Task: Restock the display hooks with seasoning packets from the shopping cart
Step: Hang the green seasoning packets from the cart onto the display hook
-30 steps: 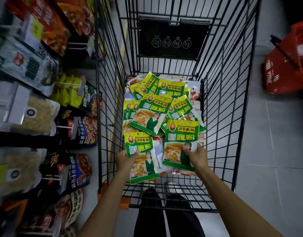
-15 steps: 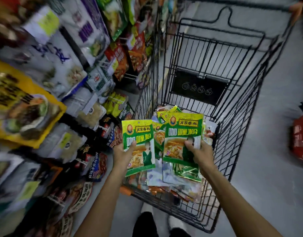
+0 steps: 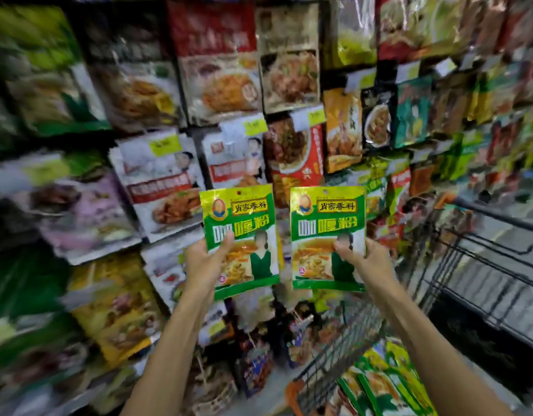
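1. Your left hand (image 3: 203, 262) pinches the left packet (image 3: 239, 232) at its 8 o'clock edge, thumb across the front and fingers behind. The packet stands upright before the display wall (image 3: 157, 187).
2. Your right hand (image 3: 369, 259) pinches the right packet (image 3: 328, 232) at its 4 o'clock edge. It is upright too, just beside the first but apart from it.
3. Both look light, thin and floppy, with slick film. Grip low, leaving the 12 o'clock hang hole free.
4. At 5 o'clock, the shopping cart (image 3: 499, 216) holds more green packets (image 3: 382, 382), loosely piled.
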Demonstrator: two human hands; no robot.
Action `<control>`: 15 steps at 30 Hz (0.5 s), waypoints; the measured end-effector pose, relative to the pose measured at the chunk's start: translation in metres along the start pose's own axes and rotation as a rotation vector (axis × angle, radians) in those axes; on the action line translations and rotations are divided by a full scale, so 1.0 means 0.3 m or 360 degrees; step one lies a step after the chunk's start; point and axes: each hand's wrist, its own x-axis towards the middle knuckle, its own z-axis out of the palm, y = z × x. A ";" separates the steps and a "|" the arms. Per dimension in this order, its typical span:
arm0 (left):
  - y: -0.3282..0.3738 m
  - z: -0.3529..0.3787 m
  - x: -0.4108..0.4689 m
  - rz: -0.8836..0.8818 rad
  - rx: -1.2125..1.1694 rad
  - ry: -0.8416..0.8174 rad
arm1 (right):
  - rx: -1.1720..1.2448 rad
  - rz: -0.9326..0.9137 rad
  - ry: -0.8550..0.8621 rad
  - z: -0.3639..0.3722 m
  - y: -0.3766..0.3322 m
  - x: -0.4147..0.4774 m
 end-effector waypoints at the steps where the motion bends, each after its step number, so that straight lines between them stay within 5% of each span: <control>1: 0.066 -0.062 0.008 0.0051 -0.0015 0.0072 | 0.0013 -0.0069 -0.0057 0.053 -0.070 0.017; 15: 0.634 -0.769 0.019 0.0512 -0.0016 0.0696 | 0.0233 -0.0611 -0.0655 0.775 -0.752 -0.012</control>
